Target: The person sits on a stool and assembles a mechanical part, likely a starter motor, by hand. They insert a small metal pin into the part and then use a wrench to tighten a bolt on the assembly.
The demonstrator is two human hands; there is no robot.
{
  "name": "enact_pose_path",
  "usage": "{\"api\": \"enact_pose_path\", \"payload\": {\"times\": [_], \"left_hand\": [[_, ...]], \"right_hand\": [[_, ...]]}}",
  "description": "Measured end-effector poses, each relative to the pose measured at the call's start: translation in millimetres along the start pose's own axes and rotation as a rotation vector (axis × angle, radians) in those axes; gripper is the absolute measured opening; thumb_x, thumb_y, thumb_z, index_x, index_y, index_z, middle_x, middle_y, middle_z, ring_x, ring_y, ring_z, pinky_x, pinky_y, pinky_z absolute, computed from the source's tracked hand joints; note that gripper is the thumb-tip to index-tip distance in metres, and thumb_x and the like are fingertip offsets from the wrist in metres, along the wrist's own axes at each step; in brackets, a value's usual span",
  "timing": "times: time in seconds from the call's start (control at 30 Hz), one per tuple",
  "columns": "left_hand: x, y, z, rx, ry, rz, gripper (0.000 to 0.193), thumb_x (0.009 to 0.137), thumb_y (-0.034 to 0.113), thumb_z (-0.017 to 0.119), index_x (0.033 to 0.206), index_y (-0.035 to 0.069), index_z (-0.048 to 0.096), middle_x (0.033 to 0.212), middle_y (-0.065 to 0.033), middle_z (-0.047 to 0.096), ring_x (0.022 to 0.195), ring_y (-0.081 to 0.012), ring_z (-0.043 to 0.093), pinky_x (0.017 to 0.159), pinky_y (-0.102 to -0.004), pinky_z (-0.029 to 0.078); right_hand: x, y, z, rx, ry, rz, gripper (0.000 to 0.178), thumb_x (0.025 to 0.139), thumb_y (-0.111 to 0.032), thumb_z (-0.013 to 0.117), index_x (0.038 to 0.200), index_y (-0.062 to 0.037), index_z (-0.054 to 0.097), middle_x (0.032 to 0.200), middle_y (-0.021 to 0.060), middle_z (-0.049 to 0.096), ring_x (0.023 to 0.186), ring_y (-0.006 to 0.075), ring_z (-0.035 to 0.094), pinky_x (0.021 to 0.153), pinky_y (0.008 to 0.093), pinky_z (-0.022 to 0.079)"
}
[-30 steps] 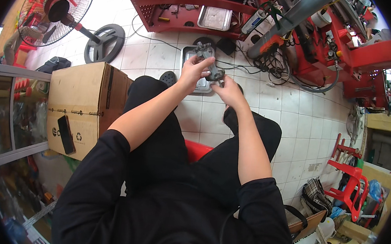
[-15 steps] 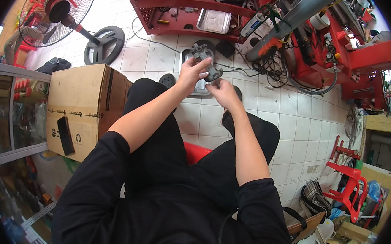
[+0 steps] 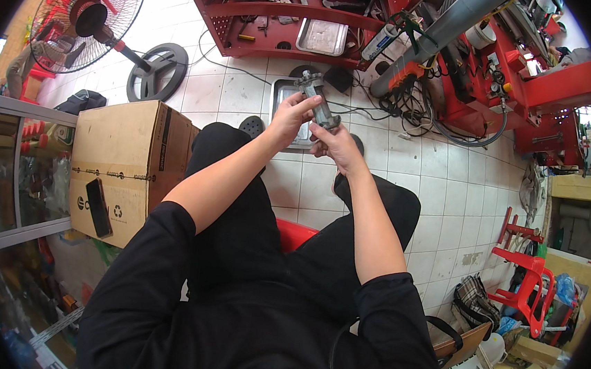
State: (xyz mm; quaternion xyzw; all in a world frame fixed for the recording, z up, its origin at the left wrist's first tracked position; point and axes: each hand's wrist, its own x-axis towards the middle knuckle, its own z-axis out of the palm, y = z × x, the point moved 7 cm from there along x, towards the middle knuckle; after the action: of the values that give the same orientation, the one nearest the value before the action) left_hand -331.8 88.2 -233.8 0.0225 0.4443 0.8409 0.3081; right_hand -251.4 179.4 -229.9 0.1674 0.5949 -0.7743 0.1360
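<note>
Both hands [image 3: 317, 127] pinching metal cylinder part [image 3: 317, 101] over white-tiled workshop floor [image 3: 442, 175].

A cardboard box [image 3: 119, 171] stands beside a red fan [image 3: 90, 12].

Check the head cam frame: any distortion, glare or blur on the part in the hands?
Head view: strong fisheye, so tile lines and the red shelf bend toward the black rim. Lighting is even daylight with soft shadows; mild glare on the white floor tiles upper left. The grey cylindrical part between left hand and right hand is small but fairly sharp; clutter at the edges smears.
</note>
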Motion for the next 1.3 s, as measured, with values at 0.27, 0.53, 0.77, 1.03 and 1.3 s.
{"api": "enact_pose_path", "payload": {"times": [0.27,0.53,0.77,1.03,1.3], "left_hand": [[-3,-3,6,-0.082,-0.080,-0.085,0.036,0.086,0.028,0.068,0.108,0.003,0.052,0.094,-0.0055,0.063,0.079,-0.0144,0.062,0.078,-0.0287,0.048],[21,-30,-39,0.021,0.010,-0.268,0.053,0.095,0.052,0.043,0.119,0.006,0.054,0.103,-0.0070,0.064,0.098,-0.0193,0.059,0.084,-0.0344,0.043],[82,-42,-96,1.208,0.203,-0.166,0.033,0.086,0.029,0.057,0.104,0.003,0.064,0.098,-0.0162,0.068,0.085,-0.0299,0.066,0.073,-0.0393,0.051],[108,-137,-169,1.758,0.105,-0.484,0.026,0.080,0.014,0.052,0.098,0.001,0.066,0.105,-0.0216,0.066,0.101,-0.0341,0.064,0.083,-0.0412,0.052],[99,-222,-271,1.666,0.167,-0.453,0.024,0.080,0.008,0.051,0.094,0.008,0.071,0.096,-0.0189,0.067,0.095,-0.0362,0.064,0.084,-0.0421,0.051]], "right_hand": [[-3,-7,2,0.052,0.067,-0.115,0.039,0.076,-0.029,0.076,0.100,-0.0032,0.060,0.081,0.0037,0.060,0.060,0.0102,0.057,0.056,0.0239,0.048],[-8,-21,-26,0.020,0.249,-0.221,0.026,0.075,-0.019,0.074,0.090,-0.0026,0.060,0.075,0.0012,0.060,0.060,0.0092,0.055,0.056,0.0240,0.047],[-17,-42,-53,-0.126,0.367,-0.242,0.028,0.072,-0.019,0.076,0.088,-0.0028,0.060,0.074,0.0010,0.059,0.060,0.0098,0.054,0.058,0.0247,0.045],[-5,-43,-78,-0.135,0.385,-0.183,0.025,0.073,-0.013,0.076,0.086,-0.0024,0.058,0.075,-0.0004,0.059,0.063,0.0082,0.051,0.059,0.0235,0.042],[11,-24,-89,0.062,0.412,-0.021,0.030,0.074,-0.002,0.073,0.098,0.0003,0.055,0.082,0.0012,0.058,0.073,0.0079,0.053,0.069,0.0236,0.044]]}}
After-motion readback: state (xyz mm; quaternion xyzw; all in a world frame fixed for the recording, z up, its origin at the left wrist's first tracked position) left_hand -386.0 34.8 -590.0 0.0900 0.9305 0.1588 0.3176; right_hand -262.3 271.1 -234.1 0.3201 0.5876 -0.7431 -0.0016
